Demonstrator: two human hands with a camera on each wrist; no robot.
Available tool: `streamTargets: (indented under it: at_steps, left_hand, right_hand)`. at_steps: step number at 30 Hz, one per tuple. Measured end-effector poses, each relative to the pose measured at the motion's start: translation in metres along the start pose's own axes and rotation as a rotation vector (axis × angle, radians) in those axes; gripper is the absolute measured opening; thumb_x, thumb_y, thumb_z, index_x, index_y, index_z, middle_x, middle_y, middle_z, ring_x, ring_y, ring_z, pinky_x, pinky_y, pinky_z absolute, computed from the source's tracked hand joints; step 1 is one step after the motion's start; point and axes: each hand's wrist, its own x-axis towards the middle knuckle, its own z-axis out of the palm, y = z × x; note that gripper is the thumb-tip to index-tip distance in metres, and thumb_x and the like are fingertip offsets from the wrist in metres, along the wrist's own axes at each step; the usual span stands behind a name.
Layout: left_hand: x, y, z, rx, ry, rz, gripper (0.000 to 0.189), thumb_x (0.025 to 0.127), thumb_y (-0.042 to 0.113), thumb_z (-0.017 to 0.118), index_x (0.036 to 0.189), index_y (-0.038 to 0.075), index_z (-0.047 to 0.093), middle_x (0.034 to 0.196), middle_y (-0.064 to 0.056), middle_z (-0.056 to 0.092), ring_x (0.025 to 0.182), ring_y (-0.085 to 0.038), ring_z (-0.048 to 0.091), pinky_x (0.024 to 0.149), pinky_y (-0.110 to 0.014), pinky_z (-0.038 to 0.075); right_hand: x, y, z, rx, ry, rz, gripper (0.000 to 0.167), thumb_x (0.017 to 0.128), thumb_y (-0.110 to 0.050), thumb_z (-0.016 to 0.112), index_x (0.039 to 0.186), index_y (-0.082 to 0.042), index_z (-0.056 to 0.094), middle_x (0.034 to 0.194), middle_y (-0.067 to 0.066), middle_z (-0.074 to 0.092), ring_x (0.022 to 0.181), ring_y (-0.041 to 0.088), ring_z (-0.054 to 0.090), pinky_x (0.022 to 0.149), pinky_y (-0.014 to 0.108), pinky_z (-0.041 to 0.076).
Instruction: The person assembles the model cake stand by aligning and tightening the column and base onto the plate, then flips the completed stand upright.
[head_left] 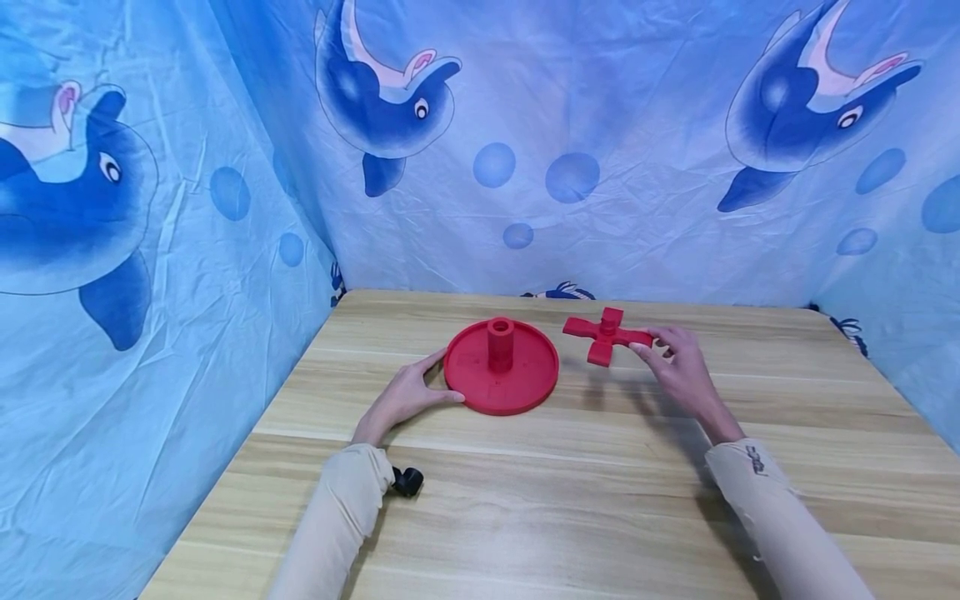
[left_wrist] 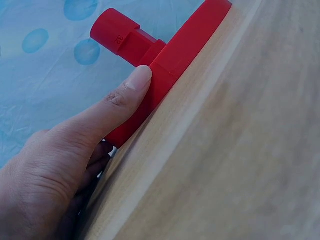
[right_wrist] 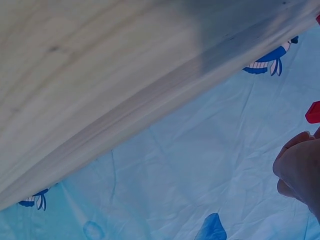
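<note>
A round red plastic base (head_left: 472,387) with a raised rim lies on the table, and a hollow post (head_left: 500,343) stands up from its middle. My left hand (head_left: 407,393) grips the left side of the base, thumb along the near rim and fingers round the far side. In the left wrist view, the thumb (left_wrist: 137,80) presses on the rim below the post. To the right of the base, my right hand (head_left: 678,367) pinches one arm of a red cross-shaped piece (head_left: 604,335) above the table. The right wrist view catches only a corner of this piece (right_wrist: 313,113).
The wooden table (head_left: 525,517) has a blue dolphin-print cloth (head_left: 645,225) hanging behind and beside it. A small black object (head_left: 408,482) sits at the left wrist. Patterned bits of cloth (head_left: 566,291) show along the table's back edge.
</note>
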Motion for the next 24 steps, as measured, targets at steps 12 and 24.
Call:
streamTargets:
  at_steps: [12, 24]
  left_hand:
    - [-0.001, 0.001, 0.000, -0.003, -0.005, -0.007, 0.104, 0.077, 0.058, 0.088, 0.161, 0.021, 0.040, 0.158, -0.011, 0.046, 0.147, -0.032, 0.038, 0.116, -0.055, 0.035]
    - [-0.001, 0.001, -0.001, 0.006, -0.013, -0.013, 0.104, 0.077, 0.058, 0.087, 0.162, 0.020, 0.040, 0.158, -0.012, 0.046, 0.146, -0.032, 0.039, 0.115, -0.054, 0.036]
  right_hand:
    - [0.006, -0.009, 0.010, -0.011, -0.027, 0.018, 0.026, 0.098, -0.011, 0.073, 0.118, 0.006, 0.071, 0.116, 0.024, 0.063, 0.104, 0.036, 0.051, 0.084, 0.043, 0.042]
    - [0.009, -0.019, 0.016, 0.018, -0.031, 0.000, 0.025, 0.098, -0.008, 0.073, 0.118, 0.008, 0.071, 0.114, 0.025, 0.063, 0.102, 0.037, 0.052, 0.082, 0.044, 0.043]
